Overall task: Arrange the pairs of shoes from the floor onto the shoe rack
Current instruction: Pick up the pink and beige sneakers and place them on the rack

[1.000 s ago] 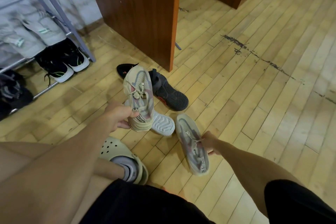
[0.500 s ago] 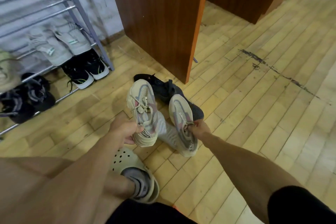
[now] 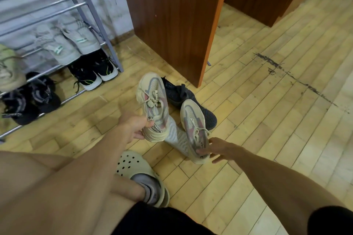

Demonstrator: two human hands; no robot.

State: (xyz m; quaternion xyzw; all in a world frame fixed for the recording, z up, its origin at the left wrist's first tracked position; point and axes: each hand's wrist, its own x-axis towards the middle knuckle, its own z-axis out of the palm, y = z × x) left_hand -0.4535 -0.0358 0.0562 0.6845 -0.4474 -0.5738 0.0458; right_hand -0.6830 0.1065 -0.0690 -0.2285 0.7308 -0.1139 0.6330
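My left hand (image 3: 133, 128) grips the heel of one beige-and-pink sneaker (image 3: 152, 101), lifted with its toe pointing away from me. Its mate, the second beige sneaker (image 3: 193, 128), is tilted to the right of it. My right hand (image 3: 219, 149) is at that shoe's heel with fingers loosely spread around it. A pale shoe (image 3: 176, 136) with a ridged sole lies on the floor between them. A dark grey knit shoe (image 3: 183, 95) lies just behind. The metal shoe rack (image 3: 91, 7) stands at the left.
The rack holds pale grey sneakers (image 3: 66, 42), black ones with white soles (image 3: 93, 71), dark shoes (image 3: 30, 97) and a beige pair (image 3: 8, 68) at the far left. A brown wooden cabinet panel (image 3: 172, 15) stands behind the shoes. My foot in a beige clog (image 3: 141, 173) rests nearby.
Both hands lifted the beige sneakers from the floor and brought them closer together. My right hand's grip on the second sneaker has loosened. The view tilted toward the rack.
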